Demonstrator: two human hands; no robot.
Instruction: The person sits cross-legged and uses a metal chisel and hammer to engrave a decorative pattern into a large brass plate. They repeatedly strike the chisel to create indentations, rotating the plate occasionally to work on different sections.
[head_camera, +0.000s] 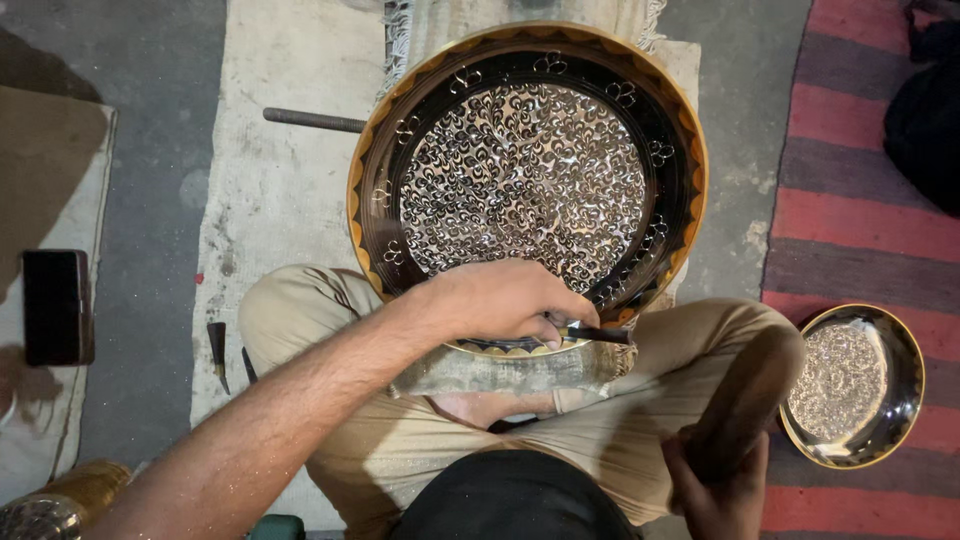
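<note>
— At the near rim of the big bowl (530, 170), what do my fingers do?
— Your left hand (505, 300) pinches a thin dark tool (598, 333). Your right hand (722, 488) grips a wooden mallet (750, 395).
— Room?
— Little; the shiny, curly-patterned bowl leans on your knees.

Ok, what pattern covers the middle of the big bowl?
Dense small silver curls on black fill the big bowl, ringed by a gold zigzag rim; the head view shows it.

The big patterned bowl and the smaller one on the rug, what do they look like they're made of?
The big bowl looks like brass-type metal: golden rim, dark glossy wall, bright scroll marks cut across its floor. The small bowl seems the same metal, with a shiny yellow rim and a speckled silvery centre. The exact alloy cannot be told.
</note>
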